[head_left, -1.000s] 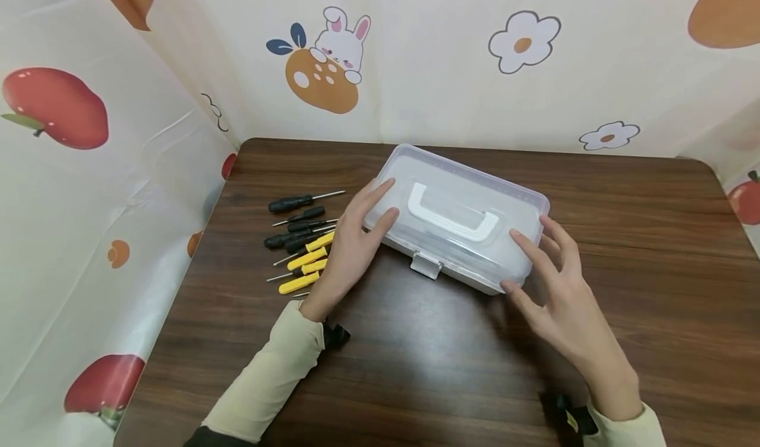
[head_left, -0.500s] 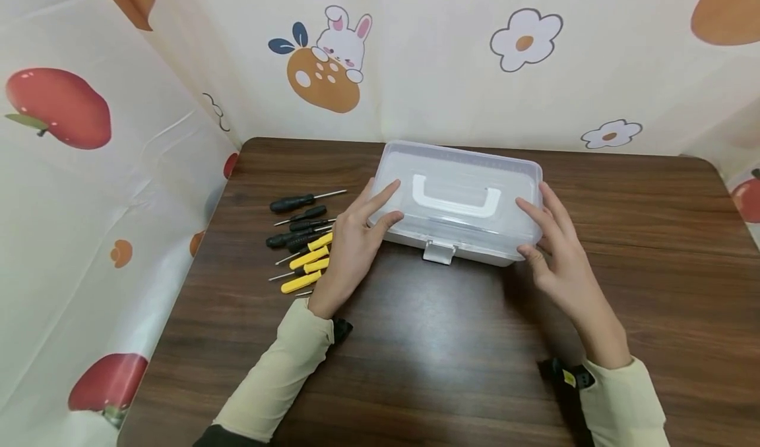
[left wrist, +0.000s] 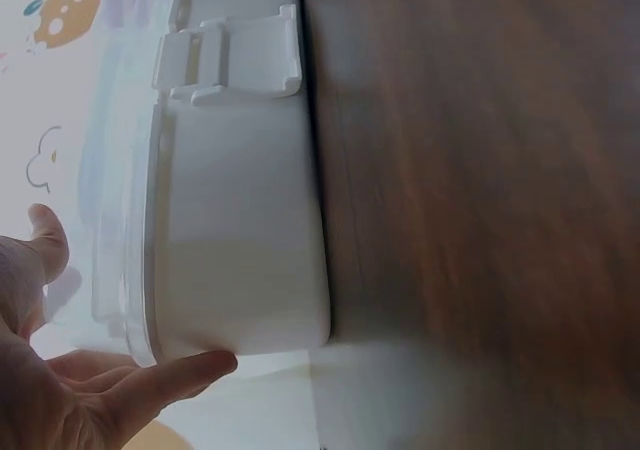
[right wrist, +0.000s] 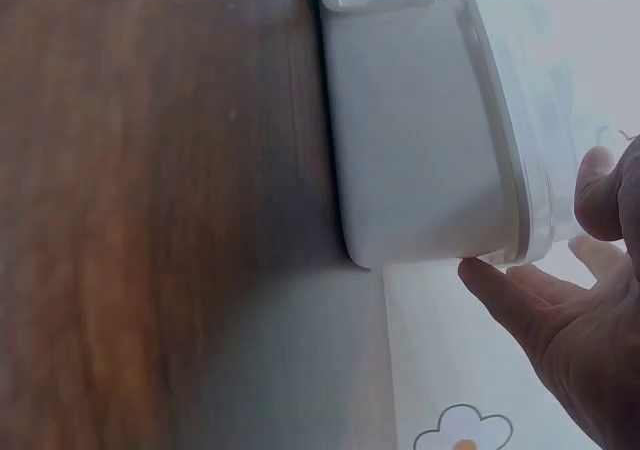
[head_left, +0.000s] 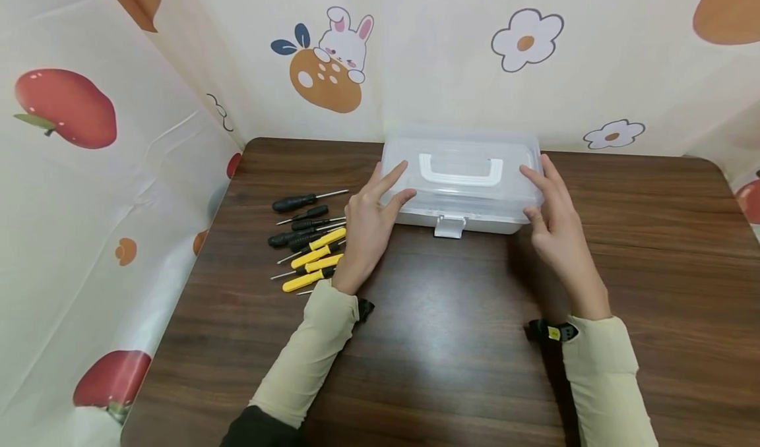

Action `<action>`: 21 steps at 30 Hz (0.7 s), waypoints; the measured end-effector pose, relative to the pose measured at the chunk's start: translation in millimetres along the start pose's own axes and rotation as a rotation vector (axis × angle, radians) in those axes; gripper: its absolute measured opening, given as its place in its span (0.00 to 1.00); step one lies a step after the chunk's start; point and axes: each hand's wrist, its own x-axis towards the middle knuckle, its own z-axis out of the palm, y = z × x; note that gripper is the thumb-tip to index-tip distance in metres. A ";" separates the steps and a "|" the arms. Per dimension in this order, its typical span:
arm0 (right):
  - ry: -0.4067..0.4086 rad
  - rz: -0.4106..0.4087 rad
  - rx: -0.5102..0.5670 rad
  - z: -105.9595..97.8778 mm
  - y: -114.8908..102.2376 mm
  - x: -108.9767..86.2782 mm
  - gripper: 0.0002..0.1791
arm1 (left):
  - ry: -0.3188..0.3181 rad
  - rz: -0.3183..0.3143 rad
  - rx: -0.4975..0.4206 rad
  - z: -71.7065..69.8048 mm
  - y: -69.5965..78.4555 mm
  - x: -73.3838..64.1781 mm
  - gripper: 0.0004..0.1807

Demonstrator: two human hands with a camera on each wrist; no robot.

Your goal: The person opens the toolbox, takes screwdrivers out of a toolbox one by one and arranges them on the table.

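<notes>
A white plastic case point(head_left: 493, 224) with a clear lid point(head_left: 457, 200) stands at the back of the table, its long side facing me. On the lid is a white carry handle point(head_left: 460, 178); a front latch point(head_left: 449, 227) sticks outward. My left hand point(head_left: 369, 219) is at the case's left end, fingers extended, one fingertip against the end wall in the left wrist view. At the opposite end is my right hand point(head_left: 558, 226), its fingers spread along the side. In the right wrist view a fingertip point(right wrist: 475, 267) meets the end wall under the lid's rim.
Left of the case lie several screwdrivers, some with black handles point(head_left: 293, 202) and some with yellow handles point(head_left: 303, 282); my left hand and wrist overlap a few. A patterned curtain point(head_left: 439, 71) hangs right behind the table point(head_left: 439, 341).
The case has turned from a slant to lie about parallel with the table's back edge and has moved farther back. Both hands moved with it, staying at its ends.
</notes>
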 end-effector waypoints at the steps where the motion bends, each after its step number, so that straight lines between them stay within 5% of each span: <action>1: 0.001 0.016 0.002 0.4 1.1 1.8 0.37 | 0.005 -0.001 0.003 1.2 0.3 1.5 0.28; 8: 0.057 0.055 -0.022 3.4 -3.2 2.3 0.36 | 0.011 -0.013 0.010 3.4 -0.7 5.5 0.29; 16: 0.290 0.126 -0.063 -7.2 -42.2 -10.0 0.14 | 0.020 -0.013 0.009 3.4 -1.5 6.3 0.28; 21: 0.238 0.271 -0.063 -9.6 -55.6 -17.0 0.09 | 0.015 -0.013 0.019 4.2 -1.7 6.0 0.28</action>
